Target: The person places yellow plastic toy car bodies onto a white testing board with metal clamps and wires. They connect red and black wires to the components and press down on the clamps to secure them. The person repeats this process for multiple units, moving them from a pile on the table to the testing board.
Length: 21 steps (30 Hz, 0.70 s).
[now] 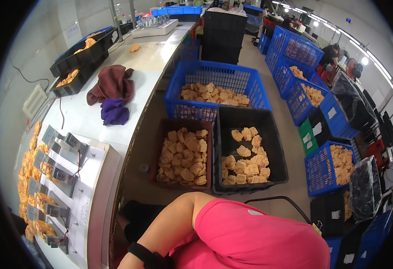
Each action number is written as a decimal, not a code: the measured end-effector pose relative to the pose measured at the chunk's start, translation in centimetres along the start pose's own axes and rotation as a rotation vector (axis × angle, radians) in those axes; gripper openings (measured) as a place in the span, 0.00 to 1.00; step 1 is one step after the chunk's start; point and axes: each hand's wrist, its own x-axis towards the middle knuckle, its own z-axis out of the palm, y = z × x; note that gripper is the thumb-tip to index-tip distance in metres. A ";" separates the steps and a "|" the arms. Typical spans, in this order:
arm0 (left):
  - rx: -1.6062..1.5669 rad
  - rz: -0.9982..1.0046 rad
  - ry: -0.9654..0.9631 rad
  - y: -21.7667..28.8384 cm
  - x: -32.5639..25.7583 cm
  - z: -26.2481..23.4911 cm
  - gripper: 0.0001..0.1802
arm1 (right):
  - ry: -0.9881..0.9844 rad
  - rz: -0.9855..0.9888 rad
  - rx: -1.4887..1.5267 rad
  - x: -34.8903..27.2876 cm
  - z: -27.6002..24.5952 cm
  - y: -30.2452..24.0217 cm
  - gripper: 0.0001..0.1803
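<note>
Neither of my hands shows. A bent bare arm (171,220) in a pink sleeve (254,233) crosses the lower edge, with a black band (145,255) round it; its hand lies outside the picture. Nearest to it are two bins on the floor: a dark brown bin (155,172) filled with small tan-orange moulded-looking pieces (184,154), and a black bin (270,127) partly filled with the same kind. To the left, a white fixture (95,197) carries several grey metal blocks with wires. More orange pieces (26,179) are heaped along its far side.
Behind the bins stands a blue crate (169,89) holding more pieces. A brown cloth (111,83) and a purple cloth (114,112) lie on the white worktable (147,85). Black trays (100,56) line the wall. Blue crates (319,172) run along the right, with people working beyond.
</note>
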 end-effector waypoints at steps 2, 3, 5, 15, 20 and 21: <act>-0.010 0.018 -0.007 0.8 0.3 0.3 0.18 | 0.039 0.008 -0.058 -0.6 -0.3 -0.9 0.13; -0.009 0.012 -0.005 0.6 0.2 0.2 0.18 | 0.015 0.061 -0.028 -0.9 -0.7 -1.4 0.14; -0.004 0.008 -0.002 0.5 0.1 0.0 0.18 | 0.052 0.125 -0.030 -1.4 -1.2 -1.8 0.14; -0.015 -0.008 0.000 0.3 0.0 0.1 0.18 | -0.040 0.570 0.030 0.0 -6.2 7.1 0.16; -0.031 -0.007 -0.003 0.0 -0.2 0.1 0.18 | 0.174 0.338 -0.188 -2.8 -3.0 -3.8 0.16; -0.035 -0.004 -0.002 0.0 -0.2 0.1 0.18 | 0.174 0.349 -0.176 -2.9 -2.9 -3.8 0.16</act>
